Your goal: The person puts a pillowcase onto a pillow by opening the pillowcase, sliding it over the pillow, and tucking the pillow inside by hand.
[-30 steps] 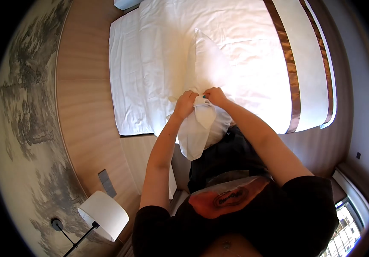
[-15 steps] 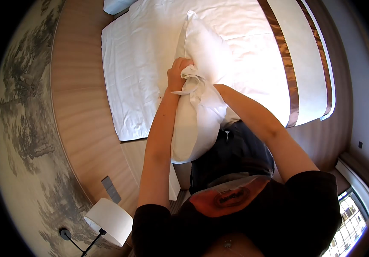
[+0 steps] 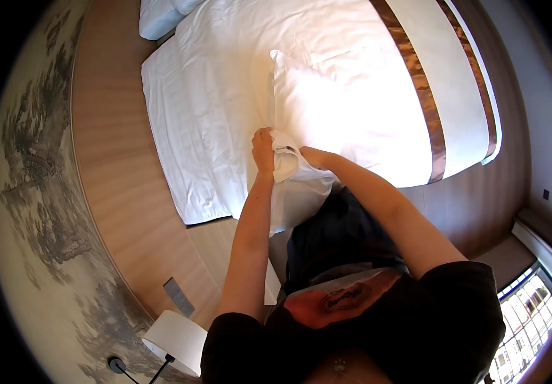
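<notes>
A white pillow (image 3: 304,96) lies on the bed, its far corner pointing away from me. Toward my body, the loose open edge of a white pillowcase (image 3: 287,166) is bunched and folded, and its lower part hangs at the bed's near edge. My left hand (image 3: 263,150) is closed on the left side of this edge, fingers curled over the cloth. On the right side, my right hand (image 3: 317,157) is closed on the same cloth, its fingers partly hidden in the folds. How far the pillow sits within the case I cannot tell.
The bed (image 3: 205,115) has white sheets and a brown-and-white runner (image 3: 420,89) across its right end. Another pillow (image 3: 160,18) is at the far left. A bedside cabinet (image 3: 215,246), wall lamp (image 3: 176,342) and wall switch plate (image 3: 178,296) are at the near left.
The pillow has come down from a raised position onto the bed. Both hands have moved nearer my body with the cloth, and the right hand now shows beside the opening.
</notes>
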Available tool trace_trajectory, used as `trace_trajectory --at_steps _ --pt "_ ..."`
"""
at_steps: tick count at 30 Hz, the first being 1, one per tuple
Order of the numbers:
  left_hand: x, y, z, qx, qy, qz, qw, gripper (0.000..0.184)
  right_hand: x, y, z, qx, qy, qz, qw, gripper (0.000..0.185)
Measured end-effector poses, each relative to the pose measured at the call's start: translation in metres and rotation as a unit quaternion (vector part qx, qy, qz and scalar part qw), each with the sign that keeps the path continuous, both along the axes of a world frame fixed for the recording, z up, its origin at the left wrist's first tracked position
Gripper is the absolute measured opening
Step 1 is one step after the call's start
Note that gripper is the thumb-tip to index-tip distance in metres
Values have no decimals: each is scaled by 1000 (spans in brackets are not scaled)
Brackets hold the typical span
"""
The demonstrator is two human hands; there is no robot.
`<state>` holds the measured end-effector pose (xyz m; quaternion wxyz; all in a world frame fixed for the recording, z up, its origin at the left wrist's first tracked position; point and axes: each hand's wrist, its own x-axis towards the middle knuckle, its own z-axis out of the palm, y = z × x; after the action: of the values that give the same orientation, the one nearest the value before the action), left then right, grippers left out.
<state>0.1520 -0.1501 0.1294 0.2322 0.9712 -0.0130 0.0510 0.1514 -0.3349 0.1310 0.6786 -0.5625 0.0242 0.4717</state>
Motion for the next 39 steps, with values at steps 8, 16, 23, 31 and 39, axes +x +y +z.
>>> trace_trajectory --at_steps 8,16,23,31,39 --pt "-4 36 3 -53 41 51 996 59 -36 -60 -23 -116 -209 315 919 44" --pt "6 39 -3 -181 -4 27 983 32 -51 -49 -62 -289 -373 338 814 31" --pt "-15 45 -14 -288 272 168 903 83 -9 -67 -90 -272 -335 104 896 27" --pt "-52 18 24 -18 341 199 919 89 -7 -38 -90 -231 -282 -73 928 24" --pt "-36 6 51 -522 267 186 788 45 39 -52 20 -171 -224 -134 950 28"
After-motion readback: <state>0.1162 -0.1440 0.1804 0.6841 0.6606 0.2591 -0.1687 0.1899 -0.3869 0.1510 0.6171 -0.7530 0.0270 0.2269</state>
